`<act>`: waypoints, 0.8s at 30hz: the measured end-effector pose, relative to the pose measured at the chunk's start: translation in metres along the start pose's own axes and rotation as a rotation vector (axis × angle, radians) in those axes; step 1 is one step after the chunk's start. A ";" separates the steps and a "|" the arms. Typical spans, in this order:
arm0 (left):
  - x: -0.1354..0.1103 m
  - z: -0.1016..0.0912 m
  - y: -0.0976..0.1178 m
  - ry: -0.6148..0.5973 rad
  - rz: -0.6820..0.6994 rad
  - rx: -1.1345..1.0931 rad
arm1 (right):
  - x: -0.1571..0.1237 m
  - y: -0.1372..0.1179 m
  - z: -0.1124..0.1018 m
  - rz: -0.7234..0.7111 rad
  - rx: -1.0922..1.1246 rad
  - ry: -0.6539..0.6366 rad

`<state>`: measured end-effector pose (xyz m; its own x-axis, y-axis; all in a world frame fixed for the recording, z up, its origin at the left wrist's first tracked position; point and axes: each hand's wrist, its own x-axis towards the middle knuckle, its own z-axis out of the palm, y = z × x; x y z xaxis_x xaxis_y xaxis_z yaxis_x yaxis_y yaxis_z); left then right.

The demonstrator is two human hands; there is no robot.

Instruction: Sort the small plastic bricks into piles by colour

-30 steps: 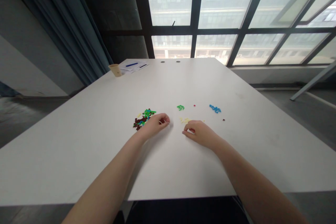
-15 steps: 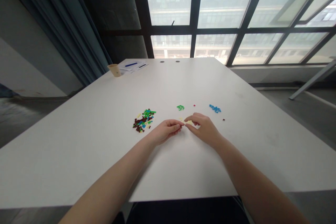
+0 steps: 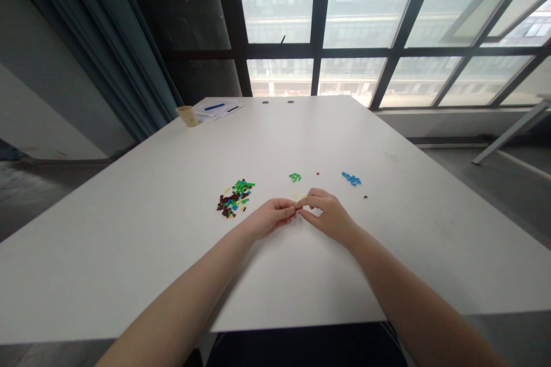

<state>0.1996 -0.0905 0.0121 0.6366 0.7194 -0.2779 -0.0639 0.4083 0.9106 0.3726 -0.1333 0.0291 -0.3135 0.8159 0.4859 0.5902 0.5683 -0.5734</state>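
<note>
Yellow piece [image 3: 301, 201] in right hand [image 3: 329, 218] grip, against left hand [image 3: 269, 219] fingertips

No text, label or number can be read — the far papers [image 3: 218, 108] are too small.

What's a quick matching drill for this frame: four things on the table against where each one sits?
Things
1. paper cup
2. mixed-colour pile
3. blue pieces
4. yellow piece

Places
A. at the fingertips, where the left hand and right hand meet
B. far left corner of the table, beside the papers
C. beyond the right hand and to its right
D. just left of the left hand

Pairs: 1-B, 2-D, 3-C, 4-A
</note>
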 end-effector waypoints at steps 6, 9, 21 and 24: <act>-0.001 0.000 0.000 -0.011 -0.001 -0.014 | 0.001 0.000 -0.008 0.017 0.041 0.036; -0.002 0.000 0.002 0.016 -0.036 -0.012 | 0.001 0.002 -0.035 0.053 0.021 0.221; -0.004 -0.015 0.009 0.098 -0.005 0.265 | -0.030 0.085 -0.106 0.624 -0.494 0.187; -0.006 -0.025 0.015 0.186 0.038 0.362 | -0.040 0.108 -0.107 0.958 -0.487 0.005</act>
<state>0.1760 -0.0749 0.0201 0.4871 0.8331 -0.2620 0.2110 0.1788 0.9610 0.5281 -0.1165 0.0181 0.4397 0.8978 -0.0228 0.8217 -0.4124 -0.3933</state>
